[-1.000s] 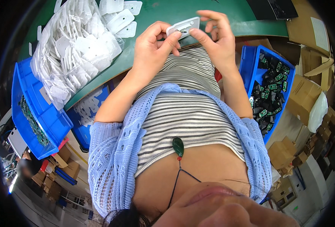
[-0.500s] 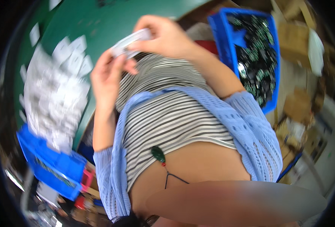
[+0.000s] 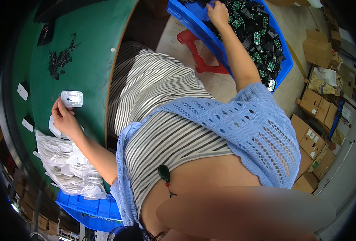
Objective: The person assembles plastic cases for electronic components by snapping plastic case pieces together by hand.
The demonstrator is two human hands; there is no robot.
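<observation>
At the left, over the green table (image 3: 90, 48), my left hand (image 3: 66, 120) pinches the edge of a white rounded-rectangular plastic shell (image 3: 72, 99). The shell's hollow side faces up, with a small dark spot in it. White flat covers (image 3: 57, 125) lie just under that hand, partly hidden by it. My right arm reaches away to the top, where my right hand (image 3: 219, 14) is inside a large blue bin (image 3: 222, 56). Its fingers are curled together; what they hold, if anything, is hidden. Black housings with green circuit boards (image 3: 256, 38) fill much of this bin.
A clear bag of white plastic parts (image 3: 67, 164) sits at the table's near left, above another blue bin (image 3: 91, 207). Small black pieces (image 3: 59, 62) are heaped on the table. A red stool (image 3: 196, 50) stands beside the large bin. Cardboard boxes (image 3: 318, 106) line the right.
My hands, together on a white piece before, are now apart. The left has moved down and left with a white shell; the right has gone up and right into the bin.
</observation>
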